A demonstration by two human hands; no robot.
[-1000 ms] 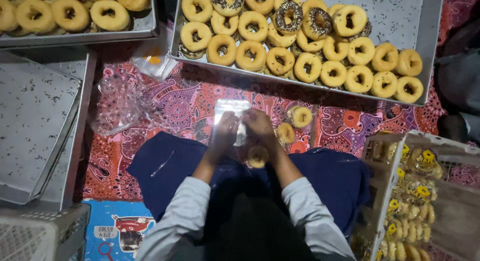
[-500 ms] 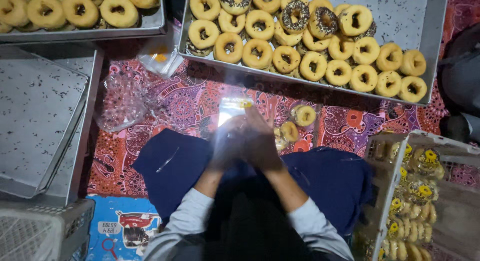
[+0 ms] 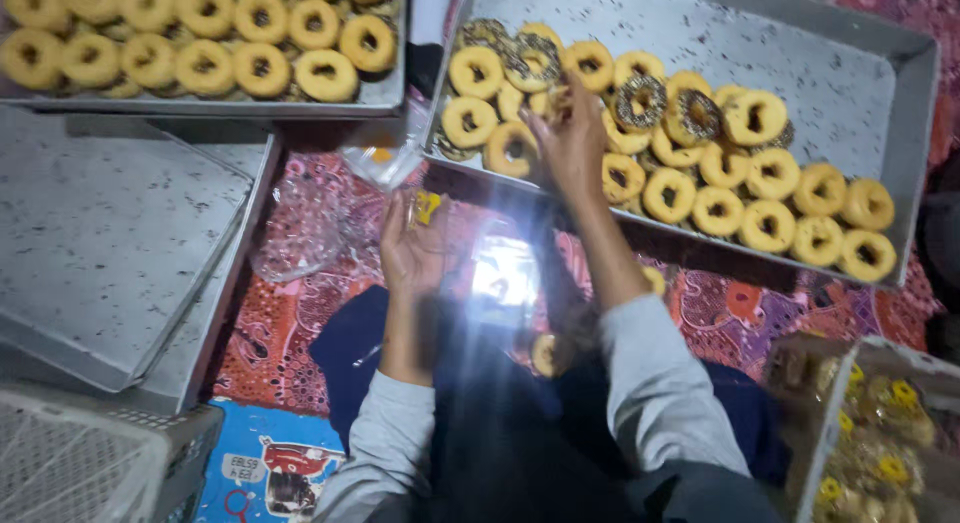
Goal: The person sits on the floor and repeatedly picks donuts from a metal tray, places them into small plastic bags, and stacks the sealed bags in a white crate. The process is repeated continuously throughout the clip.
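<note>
Glazed yellow ring doughnuts [image 3: 668,195] fill the grey metal tray [image 3: 880,73]; right hand [image 3: 570,143] reaches among them, grip not discernible. Near that tray, left hand [image 3: 412,248] holds a clear plastic bag [image 3: 500,273], unfilled. Many remain unpacked.

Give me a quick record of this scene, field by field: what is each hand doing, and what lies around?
Right hand: reaching into the metal tray, fingers on the doughnuts
Left hand: raised, holding a clear plastic bag
Second tray: more doughnuts, upper left
Empty trays: stacked at the left
Surface: patterned red cloth
Lower right: box of packed doughnuts
</note>
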